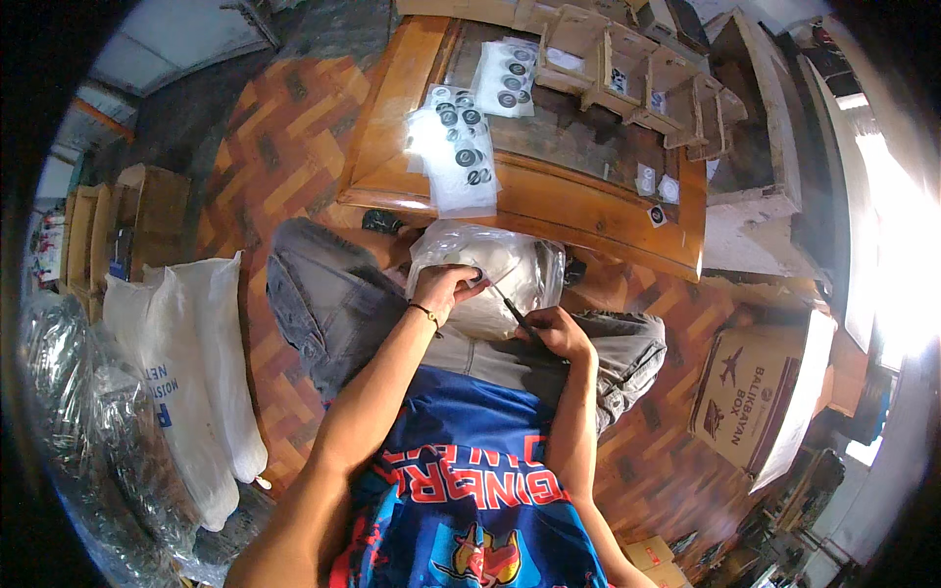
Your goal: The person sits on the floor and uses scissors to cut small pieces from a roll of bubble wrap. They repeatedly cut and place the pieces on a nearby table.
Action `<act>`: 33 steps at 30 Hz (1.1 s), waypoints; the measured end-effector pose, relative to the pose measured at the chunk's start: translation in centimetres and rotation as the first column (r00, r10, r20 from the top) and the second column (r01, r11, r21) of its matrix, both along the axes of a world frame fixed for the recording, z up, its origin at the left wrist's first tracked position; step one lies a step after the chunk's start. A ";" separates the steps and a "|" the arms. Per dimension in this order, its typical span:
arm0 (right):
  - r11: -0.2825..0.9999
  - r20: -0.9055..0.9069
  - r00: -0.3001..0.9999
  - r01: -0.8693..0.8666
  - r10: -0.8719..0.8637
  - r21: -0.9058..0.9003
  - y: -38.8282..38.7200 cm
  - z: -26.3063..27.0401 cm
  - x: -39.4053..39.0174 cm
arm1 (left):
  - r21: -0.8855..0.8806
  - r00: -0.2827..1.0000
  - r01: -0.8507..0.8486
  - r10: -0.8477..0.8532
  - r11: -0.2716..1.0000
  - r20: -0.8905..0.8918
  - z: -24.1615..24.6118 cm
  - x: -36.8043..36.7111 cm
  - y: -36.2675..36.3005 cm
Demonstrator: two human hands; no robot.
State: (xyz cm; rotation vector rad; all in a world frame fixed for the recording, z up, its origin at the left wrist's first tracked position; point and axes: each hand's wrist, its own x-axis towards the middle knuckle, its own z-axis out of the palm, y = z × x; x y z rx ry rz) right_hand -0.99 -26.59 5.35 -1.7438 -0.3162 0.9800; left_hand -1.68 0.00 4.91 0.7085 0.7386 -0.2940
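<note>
My left hand (443, 290) pinches a small dark round piece (478, 274) between thumb and fingers; its exact kind is too small to tell. In my right hand (562, 332) is a slim tool with a black handle (516, 312) and a thin metal end, which points up and left close to my left fingertips. Below both hands, between my legs, sits a clear plastic bag (542, 253) with pale contents. Beyond the bag, sheets with black round stickers (463, 187) lie on a wooden table (588, 212), partly overhanging its near edge.
A cardboard divider rack (625, 99) stands at the table's far right. Single round stickers (656, 215) lie near the right corner. White sacks (195, 367) and plastic-wrapped goods (121, 434) rest on my left. A printed cardboard box (746, 389) is at right on the parquet floor (662, 434).
</note>
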 end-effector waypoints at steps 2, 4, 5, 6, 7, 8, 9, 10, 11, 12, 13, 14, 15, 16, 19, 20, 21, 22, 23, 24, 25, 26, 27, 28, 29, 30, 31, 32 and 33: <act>1.000 -0.010 1.000 -0.015 0.014 -0.028 -0.4 -0.3 0.0 | 0.004 1.000 0.006 -0.006 1.000 0.000 0.4 0.1 -0.1; 0.991 -0.041 0.997 -0.071 0.066 -0.111 -0.2 0.0 0.4 | 0.005 1.000 0.006 -0.006 1.000 -0.008 -0.3 0.0 0.2; 0.991 -0.031 0.997 -0.067 0.064 -0.112 -0.1 0.1 0.4 | 0.006 1.000 0.006 -0.005 1.000 -0.012 -0.7 -0.1 0.3; 0.992 -0.022 0.998 -0.055 0.053 -0.116 -0.1 0.2 0.3 | 0.004 1.000 0.008 -0.008 1.000 -0.010 -0.2 0.0 0.1; 0.992 -0.012 0.999 -0.043 0.042 -0.119 -0.2 0.2 0.1 | 0.003 1.000 0.011 -0.011 1.000 -0.007 0.3 0.1 -0.1; 0.993 -0.013 1.000 -0.025 0.024 -0.119 -0.2 0.3 0.0 | 0.002 1.000 0.013 -0.013 1.000 -0.005 0.8 0.1 -0.2; 0.993 -0.011 1.000 -0.013 0.012 -0.116 0.0 0.5 0.0 | -0.009 1.000 0.009 -0.009 1.000 -0.003 0.7 0.1 -0.2; 0.994 -0.011 1.000 -0.002 0.001 -0.113 0.1 0.7 0.0 | -0.021 1.000 0.005 -0.005 1.000 -0.001 0.5 0.0 -0.1; 0.993 -0.023 1.000 -0.003 0.001 -0.117 0.2 0.9 0.1 | -0.032 1.000 0.000 0.000 0.999 0.001 0.4 0.0 0.0; 0.993 -0.036 0.999 -0.002 -0.003 -0.122 0.2 1.0 0.1 | -0.027 1.000 0.003 -0.003 1.000 0.000 0.5 0.0 0.0; 0.992 -0.049 0.999 -0.001 -0.006 -0.127 0.2 1.1 0.1 | -0.022 1.000 0.005 -0.005 1.000 -0.001 0.7 0.1 -0.1; 0.992 -0.045 0.999 -0.007 0.001 -0.126 0.2 1.1 0.1 | -0.017 1.000 0.007 -0.007 1.000 -0.002 0.8 0.1 -0.1; 0.992 -0.041 0.999 -0.014 0.009 -0.124 0.2 1.0 0.2 | -0.014 1.000 0.007 -0.007 1.000 -0.003 0.9 0.1 -0.1; 0.992 -0.037 0.999 -0.018 0.014 -0.123 0.0 0.7 0.1 | -0.011 1.000 0.009 -0.009 1.000 -0.003 1.1 0.1 -0.2; 0.998 0.013 1.000 0.002 -0.001 -0.066 -0.1 -0.3 -0.1 | -0.015 1.000 0.012 -0.011 1.000 0.008 0.9 0.1 -0.2; 0.996 0.028 1.000 -0.006 0.008 -0.087 -0.2 -0.6 -0.1 | -0.018 1.000 0.012 -0.012 1.000 0.013 0.6 0.1 -0.1; 0.994 0.041 0.999 -0.014 0.019 -0.109 -0.1 -0.2 -0.1 | -0.008 1.000 0.011 -0.011 1.000 0.010 0.5 0.1 0.0; 0.991 0.054 0.998 -0.022 0.029 -0.131 0.1 0.1 0.0 | 0.003 1.000 0.010 -0.010 1.000 0.007 0.4 0.1 0.0; 0.989 0.058 0.997 -0.036 0.045 -0.146 0.2 0.4 0.1 | 0.013 1.000 0.009 -0.009 1.000 0.003 0.3 0.1 0.0; 0.985 0.062 0.996 -0.046 0.056 -0.164 0.2 0.7 0.2 | 0.018 1.000 0.004 -0.004 1.000 0.000 0.6 0.1 -0.1; 0.982 0.066 0.996 -0.055 0.068 -0.182 0.2 0.9 0.3 | 0.023 1.000 -0.001 0.001 1.000 -0.003 0.8 0.1 -0.2; 0.983 0.068 0.996 -0.050 0.064 -0.179 0.1 0.8 0.2 | 0.027 1.000 -0.007 0.007 1.000 -0.007 1.1 0.2 -0.3; 0.983 0.071 0.996 -0.048 0.062 -0.175 0.1 0.6 0.2 | 0.028 1.000 0.008 -0.008 1.000 -0.007 1.0 0.1 -0.3; 0.984 0.074 0.995 -0.047 0.060 -0.171 0.0 0.5 0.1 | 0.028 1.000 0.024 -0.023 0.999 -0.008 0.8 0.1 -0.1; 0.982 0.084 0.995 -0.035 0.051 -0.184 -0.1 0.4 0.1 | 0.028 0.999 0.039 -0.039 0.999 -0.008 0.7 0.1 0.0; 0.980 0.093 0.995 -0.025 0.044 -0.195 0.1 0.7 0.1 | 0.025 0.999 0.035 -0.035 0.999 0.000 0.5 0.0 0.0; 0.978 0.102 0.994 -0.014 0.036 -0.206 0.3 1.0 0.1 | 0.022 1.000 0.030 -0.030 0.999 0.008 0.4 -0.1 0.0; 0.973 0.098 0.995 -0.010 0.033 -0.229 0.4 1.4 0.1 | 0.019 1.000 0.025 -0.026 0.999 0.016 0.2 -0.1 0.0; 0.968 0.095 0.995 -0.003 0.028 -0.253 0.6 2.0 0.2 | 0.037 0.999 0.042 -0.042 0.998 0.003 0.3 -0.1 0.0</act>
